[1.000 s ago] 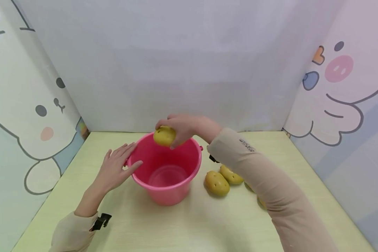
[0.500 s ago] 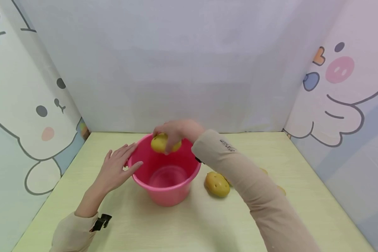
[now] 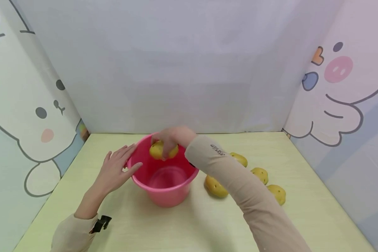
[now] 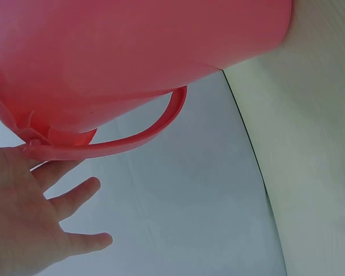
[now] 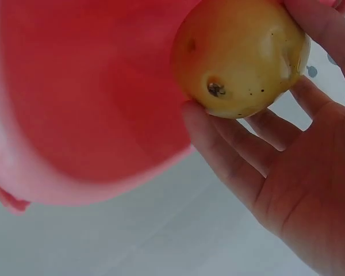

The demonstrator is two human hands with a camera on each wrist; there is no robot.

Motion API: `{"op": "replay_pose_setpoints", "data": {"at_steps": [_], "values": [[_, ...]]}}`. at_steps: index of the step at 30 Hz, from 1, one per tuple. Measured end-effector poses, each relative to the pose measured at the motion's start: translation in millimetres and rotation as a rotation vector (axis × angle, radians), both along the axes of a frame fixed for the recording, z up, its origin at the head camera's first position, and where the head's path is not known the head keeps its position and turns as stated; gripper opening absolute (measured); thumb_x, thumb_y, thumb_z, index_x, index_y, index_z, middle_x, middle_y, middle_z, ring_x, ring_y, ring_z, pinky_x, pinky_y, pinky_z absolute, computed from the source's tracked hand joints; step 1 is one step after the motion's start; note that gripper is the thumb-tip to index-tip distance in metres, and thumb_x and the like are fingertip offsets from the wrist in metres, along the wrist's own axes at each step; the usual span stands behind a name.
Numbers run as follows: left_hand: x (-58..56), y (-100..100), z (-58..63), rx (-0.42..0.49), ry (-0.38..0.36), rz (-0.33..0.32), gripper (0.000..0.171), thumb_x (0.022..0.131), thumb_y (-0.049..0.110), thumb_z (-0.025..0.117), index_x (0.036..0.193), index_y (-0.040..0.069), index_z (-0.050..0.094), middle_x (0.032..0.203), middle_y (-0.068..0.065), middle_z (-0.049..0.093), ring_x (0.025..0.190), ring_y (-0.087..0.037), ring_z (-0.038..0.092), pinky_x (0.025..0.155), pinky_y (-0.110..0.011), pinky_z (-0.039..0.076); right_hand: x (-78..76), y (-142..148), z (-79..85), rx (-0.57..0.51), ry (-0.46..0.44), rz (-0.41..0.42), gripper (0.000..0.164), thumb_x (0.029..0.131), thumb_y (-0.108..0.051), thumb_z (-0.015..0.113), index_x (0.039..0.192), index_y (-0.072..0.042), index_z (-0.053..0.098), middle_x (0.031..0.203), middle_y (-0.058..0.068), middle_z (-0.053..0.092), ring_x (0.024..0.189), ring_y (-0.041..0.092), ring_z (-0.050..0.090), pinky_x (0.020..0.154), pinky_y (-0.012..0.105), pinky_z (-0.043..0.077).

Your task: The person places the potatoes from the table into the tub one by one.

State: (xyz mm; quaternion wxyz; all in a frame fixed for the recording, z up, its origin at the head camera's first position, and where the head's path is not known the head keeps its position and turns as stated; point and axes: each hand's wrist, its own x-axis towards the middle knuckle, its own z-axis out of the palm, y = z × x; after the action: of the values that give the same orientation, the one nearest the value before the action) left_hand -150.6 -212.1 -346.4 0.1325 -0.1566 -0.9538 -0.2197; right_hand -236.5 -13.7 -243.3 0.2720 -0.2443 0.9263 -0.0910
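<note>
A pink bucket (image 3: pixel 167 197) stands upright on the table, and its inner floor shows bare. Just inside its mouth, toward the back, my right hand (image 3: pixel 173 137) holds a yellow potato (image 3: pixel 156 150) from above. The right wrist view shows fingers and thumb round that potato (image 5: pixel 238 57), which has dark eyes on its skin. My left hand (image 3: pixel 116 171) rests with straight, spread fingers against the left rim. From the left wrist, the bucket's pink handle (image 4: pixel 132 141) hangs down along its side, close to the left hand (image 4: pixel 23 213).
Several more potatoes lie on the table right of the bucket, among them a near one (image 3: pixel 215 187) and one farthest right (image 3: pixel 277 194). My right sleeve (image 3: pixel 236 178) passes over that area. A pale curtain (image 3: pixel 189 70) closes the back, with cartoon-printed walls either side.
My right hand has lowered the potato from above the rim to inside the bucket's mouth. The right forearm shifted left, uncovering more potatoes. The left hand stayed put.
</note>
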Motion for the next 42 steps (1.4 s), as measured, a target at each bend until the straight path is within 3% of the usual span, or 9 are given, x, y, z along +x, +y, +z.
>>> {"op": "replay_pose_setpoints", "data": {"at_steps": [9, 16, 24, 34, 42], "values": [[0.6, -1, 0.3, 0.008, 0.028, -0.004, 0.069, 0.079, 0.04, 0.06, 0.134, 0.006, 0.036, 0.13, -0.018, 0.039, 0.121, -0.038, 0.026, 0.092, -0.064, 0.014, -2.8, 8, 3.8, -0.024, 0.06, 0.049, 0.076, 0.058, -0.024, 0.082, 0.124, -0.03, 0.044, 0.12, -0.002, 0.043, 0.102, 0.017, 0.039, 0.053, 0.022, 0.049], [1.1, 0, -0.2, 0.006, 0.027, -0.004, 0.068, 0.08, 0.041, 0.06, 0.134, 0.006, 0.036, 0.13, -0.017, 0.039, 0.121, -0.038, 0.026, 0.092, -0.063, 0.014, -8.4, 22, 5.3, -0.106, 0.138, 0.191, 0.071, 0.065, -0.025, 0.079, 0.127, -0.023, 0.044, 0.123, 0.0, 0.044, 0.106, 0.016, 0.04, 0.062, 0.021, 0.048], [1.8, 1, -0.7, 0.017, 0.016, 0.0, 0.069, 0.079, 0.039, 0.061, 0.135, 0.007, 0.035, 0.131, -0.017, 0.038, 0.121, -0.038, 0.026, 0.092, -0.064, 0.013, -12.7, 46, 5.8, -0.195, 0.232, 0.288, 0.069, 0.067, -0.026, 0.077, 0.127, -0.017, 0.044, 0.122, 0.002, 0.045, 0.108, 0.018, 0.043, 0.069, 0.021, 0.047], [2.4, 2, -1.6, 0.019, 0.031, -0.001, 0.069, 0.078, 0.038, 0.062, 0.134, 0.006, 0.037, 0.13, -0.017, 0.039, 0.12, -0.038, 0.027, 0.091, -0.064, 0.014, -14.9, 75, 2.3, -0.258, 0.407, 0.329, 0.063, 0.073, -0.031, 0.071, 0.128, -0.02, 0.043, 0.118, -0.001, 0.046, 0.101, 0.012, 0.046, 0.071, 0.022, 0.046], [2.4, 3, -1.7, 0.019, 0.038, -0.007, 0.067, 0.077, 0.032, 0.064, 0.133, 0.006, 0.037, 0.13, -0.018, 0.039, 0.12, -0.038, 0.027, 0.091, -0.064, 0.014, -15.5, 97, -2.9, -0.319, 0.497, 0.339, 0.06, 0.074, -0.033, 0.07, 0.127, -0.019, 0.045, 0.119, -0.001, 0.046, 0.104, 0.012, 0.044, 0.077, 0.027, 0.045]]}}
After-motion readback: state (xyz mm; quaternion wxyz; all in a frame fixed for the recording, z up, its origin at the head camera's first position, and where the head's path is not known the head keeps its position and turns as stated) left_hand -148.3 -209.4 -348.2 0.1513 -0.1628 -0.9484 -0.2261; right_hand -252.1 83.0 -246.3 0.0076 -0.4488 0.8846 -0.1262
